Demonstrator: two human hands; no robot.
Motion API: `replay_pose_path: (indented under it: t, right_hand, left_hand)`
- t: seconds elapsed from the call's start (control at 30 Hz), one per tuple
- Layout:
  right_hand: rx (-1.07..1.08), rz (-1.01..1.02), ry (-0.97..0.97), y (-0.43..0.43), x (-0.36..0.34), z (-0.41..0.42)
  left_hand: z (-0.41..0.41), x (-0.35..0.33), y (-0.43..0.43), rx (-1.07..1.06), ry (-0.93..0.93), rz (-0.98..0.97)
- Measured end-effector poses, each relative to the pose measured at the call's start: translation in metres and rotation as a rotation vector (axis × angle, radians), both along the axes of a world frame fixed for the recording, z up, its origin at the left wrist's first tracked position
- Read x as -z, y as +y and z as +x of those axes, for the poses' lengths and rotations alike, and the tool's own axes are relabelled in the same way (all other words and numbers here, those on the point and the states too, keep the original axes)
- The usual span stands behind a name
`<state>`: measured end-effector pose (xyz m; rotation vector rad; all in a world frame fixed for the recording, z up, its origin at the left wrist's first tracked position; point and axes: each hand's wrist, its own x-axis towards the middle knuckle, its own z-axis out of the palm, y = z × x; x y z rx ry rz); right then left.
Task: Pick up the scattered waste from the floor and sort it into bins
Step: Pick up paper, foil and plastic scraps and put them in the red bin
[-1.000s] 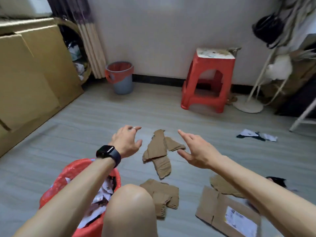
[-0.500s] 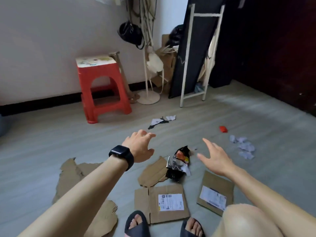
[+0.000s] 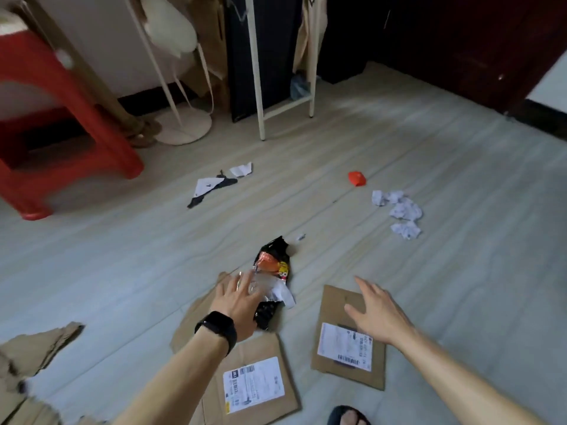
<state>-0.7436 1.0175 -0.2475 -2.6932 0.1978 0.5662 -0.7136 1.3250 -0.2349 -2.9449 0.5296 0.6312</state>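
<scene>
Under left hand (image 3: 236, 305), crinkled foil wrapper (image 3: 274, 265)

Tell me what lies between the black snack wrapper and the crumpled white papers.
Head view: one tiny white scrap near the black snack wrapper; otherwise bare floor up to the crumpled white papers.

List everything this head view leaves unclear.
All in the head view:
Snack wrapper: its near part is hidden under the left hand; contact blurred.
Shipping label: print too small to read.
Torn cardboard: cut off by the left edge.
Red scrap: too small to identify.
Bins: none in frame.
</scene>
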Motion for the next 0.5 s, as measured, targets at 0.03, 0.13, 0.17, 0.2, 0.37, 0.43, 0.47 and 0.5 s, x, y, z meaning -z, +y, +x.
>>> replay_pose_path:
  t: [0.03,0.13,0.17,0.2,0.37,0.43,0.47,0.5]
  right_hand:
    - [0.004,-0.005,0.017,-0.011,0.016,0.014]
    - [0.032,-0.049,0.029,-0.036,0.055,0.058]
    - [0.066,-0.063,0.028,-0.046,0.075,0.081]
    - [0.099,-0.094,0.018,-0.053,0.086,0.100]
    - [0.315,-0.084,0.044,-0.085,0.128,0.179]
    - [0.381,-0.062,0.022,-0.103,0.136,0.215]
    - [0.402,-0.069,0.011,-0.112,0.138,0.232]
    - [0.435,-0.071,-0.002,-0.124,0.138,0.249]
  left_hand:
    - [0.013,0.015,-0.007,0.052,0.004,0.050]
    - [0.052,0.049,-0.022,0.160,0.012,0.169]
    - [0.074,0.070,-0.028,0.188,0.022,0.207]
    - [0.091,0.083,-0.032,0.204,0.027,0.247]
    - [0.152,0.141,-0.054,0.261,0.145,0.320]
    - [0.177,0.159,-0.064,0.263,0.138,0.260]
    - [0.187,0.164,-0.069,0.234,0.141,0.200]
    - [0.200,0.169,-0.075,0.185,0.154,0.129]
